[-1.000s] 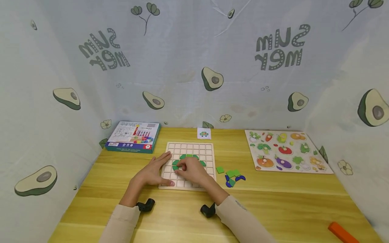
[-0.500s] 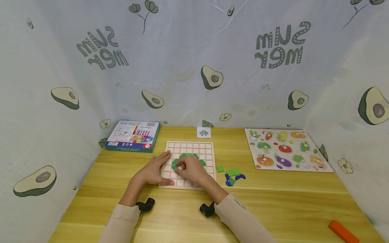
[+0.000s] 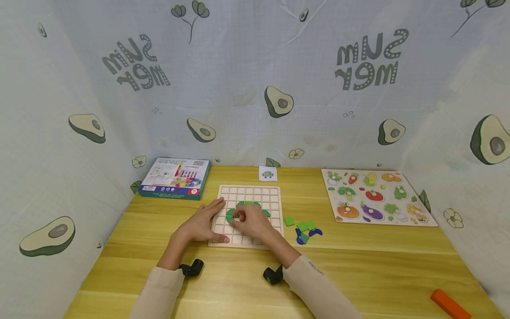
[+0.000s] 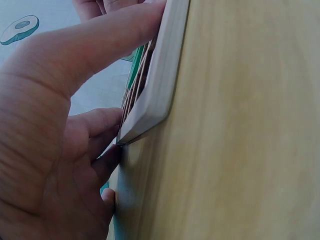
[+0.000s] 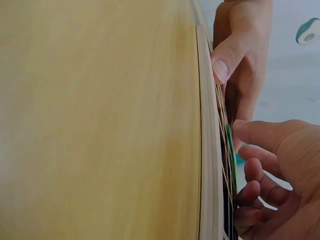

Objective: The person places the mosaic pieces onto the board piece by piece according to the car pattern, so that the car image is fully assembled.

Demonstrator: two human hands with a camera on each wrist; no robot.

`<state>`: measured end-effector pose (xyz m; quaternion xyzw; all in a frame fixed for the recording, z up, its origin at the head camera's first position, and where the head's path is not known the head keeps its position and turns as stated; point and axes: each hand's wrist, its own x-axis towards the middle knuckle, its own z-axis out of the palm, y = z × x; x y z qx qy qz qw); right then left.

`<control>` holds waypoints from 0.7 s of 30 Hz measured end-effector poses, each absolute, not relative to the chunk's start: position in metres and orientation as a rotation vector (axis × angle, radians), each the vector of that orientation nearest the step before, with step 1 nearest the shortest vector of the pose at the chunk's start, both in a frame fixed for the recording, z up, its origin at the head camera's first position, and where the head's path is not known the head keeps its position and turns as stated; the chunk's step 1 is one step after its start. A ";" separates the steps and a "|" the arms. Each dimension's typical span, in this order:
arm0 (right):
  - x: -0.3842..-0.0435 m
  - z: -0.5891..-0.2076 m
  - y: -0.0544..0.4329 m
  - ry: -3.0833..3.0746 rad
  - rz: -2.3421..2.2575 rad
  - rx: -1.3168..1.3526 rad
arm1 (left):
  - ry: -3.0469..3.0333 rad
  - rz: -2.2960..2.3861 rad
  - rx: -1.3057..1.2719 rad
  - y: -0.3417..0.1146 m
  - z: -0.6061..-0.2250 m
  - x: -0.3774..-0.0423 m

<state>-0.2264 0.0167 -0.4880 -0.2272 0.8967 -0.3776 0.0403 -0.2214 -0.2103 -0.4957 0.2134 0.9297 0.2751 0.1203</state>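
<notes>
A wooden grid board [image 3: 272, 191] lies on the table, with several green pieces set in its cells. My left hand [image 3: 201, 224] rests along the board's left side, fingers spread, its thumb on the front edge. My right hand [image 3: 255, 221] is over the middle of the board, fingers curled. Its thumb and forefinger pinch a dark green curved piece [image 3: 229, 219] at the left end of the green shape, low against the grid in the right wrist view. That hand hides part of the shape.
Loose green squares [image 3: 288, 221] and blue curved pieces [image 3: 315, 232] lie right of the board. Behind it stands a small pattern card [image 3: 268, 173]. A boxed set [image 3: 175, 178] is at back left, a vegetable puzzle [image 3: 376, 206] at right, an orange block [image 3: 450, 303] at front right.
</notes>
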 end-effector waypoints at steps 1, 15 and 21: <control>-0.226 -0.488 0.018 2.744 -1.167 -0.699 | 2.714 0.802 0.626 -0.210 -0.496 -0.221; -0.220 -0.484 0.054 2.741 -1.235 -0.630 | 2.727 0.774 0.590 -0.209 -0.494 -0.219; -0.217 -0.482 0.077 2.734 -1.275 -0.536 | 2.729 0.757 0.584 -0.208 -0.493 -0.219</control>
